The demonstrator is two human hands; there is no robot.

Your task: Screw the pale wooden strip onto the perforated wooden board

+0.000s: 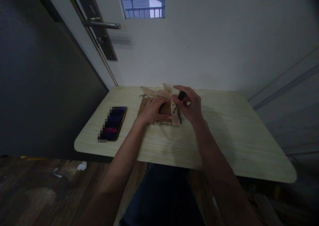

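My left hand (154, 109) lies on a brown cardboard piece (164, 109), fingers spread and thumb stretched toward its right side. Across the cardboard's right end runs a pale tan strip (175, 119) with dark, thin metal bits on it, perhaps screws or nails. Between the thumb and fingers of my right hand (190, 103) is a small black object (181, 95), like a short tool handle, just above the strip's upper part. Its lower end is too small to make out. Part of the cardboard is hidden under my left hand.
Behind the cardboard lie crumpled tan strips (159, 92) and several small dark nails or screws (144, 95). A phone (113, 123) rests at the left of the pale wood-grain table (224, 129). A white door with a metal handle (104, 25) stands right behind the table.
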